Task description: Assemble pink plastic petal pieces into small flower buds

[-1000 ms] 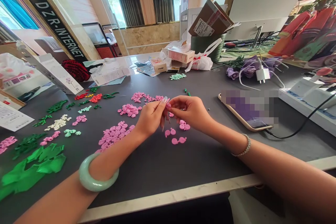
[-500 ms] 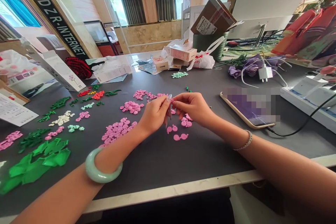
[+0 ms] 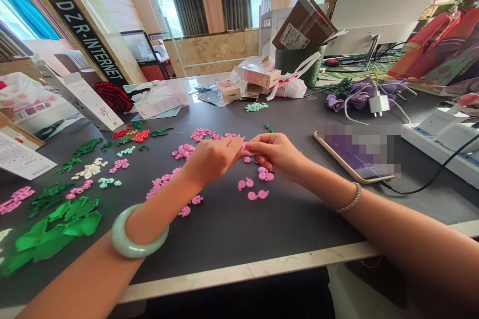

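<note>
My left hand [image 3: 215,159] and my right hand [image 3: 279,153] meet fingertip to fingertip above the dark tabletop. A small pink piece [image 3: 245,146] shows between their pinched fingers; its exact shape is mostly hidden. The back of my left hand faces up, covering its fingertips. Beneath the left forearm lies a pile of flat round pink pieces [image 3: 160,183], partly covered. Several more round pink pieces [image 3: 258,195] lie below my right hand. Beyond the hands are smaller pink clusters [image 3: 204,133].
To the left lie green leaf-shaped pieces [image 3: 62,229], cream pieces [image 3: 90,168] and red pieces [image 3: 141,135]. A phone [image 3: 352,157] on a cable and a power strip [image 3: 441,154] sit at the right. Small boxes [image 3: 260,76] and purple flowers [image 3: 359,94] stand at the back.
My left hand has turned over so its back faces up, its wrist shifting slightly left and uncovering pink pieces beside the forearm. My right hand has barely moved.
</note>
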`<state>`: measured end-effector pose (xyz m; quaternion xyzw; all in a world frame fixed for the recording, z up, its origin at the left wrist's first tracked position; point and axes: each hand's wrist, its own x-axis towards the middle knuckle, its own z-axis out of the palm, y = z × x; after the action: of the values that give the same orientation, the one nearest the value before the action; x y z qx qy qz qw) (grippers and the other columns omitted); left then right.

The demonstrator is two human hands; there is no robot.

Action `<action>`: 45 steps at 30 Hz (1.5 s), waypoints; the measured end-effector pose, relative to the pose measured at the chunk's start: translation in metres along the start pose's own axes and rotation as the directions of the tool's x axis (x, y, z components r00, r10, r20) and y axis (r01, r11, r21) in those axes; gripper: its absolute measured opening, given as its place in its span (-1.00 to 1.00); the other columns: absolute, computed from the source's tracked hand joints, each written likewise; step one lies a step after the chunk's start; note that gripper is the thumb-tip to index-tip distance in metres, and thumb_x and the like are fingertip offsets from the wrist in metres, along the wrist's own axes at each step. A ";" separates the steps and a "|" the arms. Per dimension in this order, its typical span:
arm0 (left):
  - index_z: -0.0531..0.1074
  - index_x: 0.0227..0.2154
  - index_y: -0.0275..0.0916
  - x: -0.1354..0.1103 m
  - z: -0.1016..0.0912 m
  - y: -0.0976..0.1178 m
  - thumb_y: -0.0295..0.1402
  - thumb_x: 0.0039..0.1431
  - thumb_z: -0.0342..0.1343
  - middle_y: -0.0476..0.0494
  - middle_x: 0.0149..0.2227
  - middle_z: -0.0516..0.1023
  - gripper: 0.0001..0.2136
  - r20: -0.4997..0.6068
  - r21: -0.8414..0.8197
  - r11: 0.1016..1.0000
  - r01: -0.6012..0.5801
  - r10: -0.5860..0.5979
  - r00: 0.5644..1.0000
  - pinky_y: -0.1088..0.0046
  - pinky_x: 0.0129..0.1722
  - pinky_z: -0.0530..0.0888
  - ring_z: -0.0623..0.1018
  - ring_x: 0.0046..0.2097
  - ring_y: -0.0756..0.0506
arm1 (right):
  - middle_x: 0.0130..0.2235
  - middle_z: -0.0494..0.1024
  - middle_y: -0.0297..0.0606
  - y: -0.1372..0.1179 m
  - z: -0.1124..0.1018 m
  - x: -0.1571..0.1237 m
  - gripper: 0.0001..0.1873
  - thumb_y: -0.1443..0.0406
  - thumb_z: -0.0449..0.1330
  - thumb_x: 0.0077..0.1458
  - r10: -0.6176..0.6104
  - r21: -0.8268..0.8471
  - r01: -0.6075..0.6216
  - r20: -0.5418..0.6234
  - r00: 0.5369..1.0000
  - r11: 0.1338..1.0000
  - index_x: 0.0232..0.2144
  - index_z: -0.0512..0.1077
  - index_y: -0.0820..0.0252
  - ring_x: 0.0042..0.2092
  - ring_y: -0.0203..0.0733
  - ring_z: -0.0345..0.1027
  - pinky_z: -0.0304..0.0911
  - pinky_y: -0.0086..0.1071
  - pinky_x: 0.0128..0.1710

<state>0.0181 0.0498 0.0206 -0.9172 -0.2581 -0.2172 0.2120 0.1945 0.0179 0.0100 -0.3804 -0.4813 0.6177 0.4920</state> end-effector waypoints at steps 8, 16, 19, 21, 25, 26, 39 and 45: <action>0.27 -0.49 -0.29 -0.002 0.002 -0.004 -0.30 0.37 -0.30 -0.02 -0.61 0.31 -0.63 -0.039 0.143 0.972 -0.185 0.193 0.980 0.47 -0.61 0.05 0.31 -0.59 0.01 | -0.72 0.29 -0.45 0.004 -0.003 0.002 -0.76 0.25 0.33 -0.19 -0.032 -0.012 0.032 0.047 0.998 0.999 -0.59 0.42 0.36 -0.72 -0.55 0.02 -0.10 -0.62 -0.76; 0.30 -0.46 -0.30 -0.004 0.002 -0.007 -0.37 0.37 -0.30 -0.05 -0.57 0.36 -0.65 0.022 0.108 0.964 -0.243 0.242 0.970 0.47 -0.59 0.11 0.36 -0.55 0.01 | -0.72 0.28 -0.46 0.007 -0.004 0.001 -0.76 0.25 0.32 -0.16 -0.045 -0.050 0.048 0.060 0.997 0.998 -0.56 0.42 0.36 -0.72 -0.56 -0.01 -0.11 -0.61 -0.75; 0.31 -0.47 -0.30 -0.004 0.003 -0.007 -0.35 0.37 -0.32 -0.06 -0.58 0.37 -0.63 0.016 0.076 0.971 -0.225 0.225 0.974 0.47 -0.58 0.12 0.36 -0.55 0.01 | -0.72 0.28 -0.46 0.008 -0.004 0.001 -0.74 0.23 0.33 -0.17 -0.044 -0.037 0.046 0.057 0.997 0.998 -0.55 0.43 0.36 -0.72 -0.56 -0.01 -0.13 -0.62 -0.75; 0.31 -0.48 -0.30 -0.004 0.004 -0.007 -0.33 0.37 -0.34 -0.07 -0.58 0.38 -0.60 0.013 0.053 0.979 -0.198 0.198 0.980 0.47 -0.58 0.13 0.37 -0.55 0.01 | -0.72 0.27 -0.47 0.009 -0.004 0.001 -0.72 0.21 0.34 -0.18 -0.046 -0.029 0.048 0.051 0.998 0.998 -0.56 0.42 0.35 -0.72 -0.56 -0.01 -0.11 -0.62 -0.75; 0.33 -0.43 -0.30 -0.004 0.002 -0.011 -0.30 0.38 -0.34 -0.09 -0.53 0.45 -0.60 0.034 -0.012 0.988 -0.153 0.153 0.988 0.51 -0.53 0.23 0.41 -0.51 0.01 | -0.71 0.29 -0.46 0.009 -0.004 0.001 -0.70 0.20 0.37 -0.20 -0.036 -0.012 0.036 0.041 0.999 0.999 -0.55 0.43 0.34 -0.71 -0.54 0.02 -0.04 -0.61 -0.74; 0.34 -0.42 -0.30 -0.004 0.001 -0.012 -0.30 0.37 -0.33 -0.09 -0.52 0.46 -0.61 0.042 -0.027 0.989 -0.148 0.149 0.988 0.52 -0.51 0.26 0.42 -0.49 0.02 | -0.70 0.30 -0.45 0.008 -0.004 0.001 -0.70 0.20 0.37 -0.21 -0.032 -0.006 0.033 0.046 0.998 0.999 -0.54 0.44 0.35 -0.71 -0.54 0.04 -0.02 -0.61 -0.74; 0.42 -0.40 -0.26 -0.003 -0.010 -0.016 -0.22 0.34 -0.26 -0.13 -0.46 0.52 -0.61 0.082 -0.387 0.922 -0.030 0.067 0.994 0.50 -0.40 0.35 0.46 -0.42 -0.01 | -0.59 0.44 -0.34 0.007 -0.005 0.003 -0.73 0.24 0.38 -0.19 0.036 0.100 -0.048 0.122 0.992 0.994 -0.52 0.47 0.38 -0.64 -0.52 0.17 0.08 -0.64 -0.70; 0.43 -0.42 -0.25 -0.003 -0.007 -0.015 -0.23 0.33 -0.23 -0.12 -0.46 0.52 -0.62 0.028 -0.396 0.916 -0.056 0.073 0.997 0.50 -0.40 0.35 0.46 -0.43 -0.01 | -0.59 0.43 -0.34 0.011 -0.008 0.004 -0.76 0.26 0.37 -0.17 0.033 0.106 -0.045 0.116 0.993 0.993 -0.48 0.49 0.37 -0.63 -0.53 0.16 0.06 -0.64 -0.67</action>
<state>0.0050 0.0566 0.0288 -0.9535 -0.1830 -0.2381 0.0242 0.1987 0.0229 -0.0028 -0.3265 -0.4671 0.6730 0.4714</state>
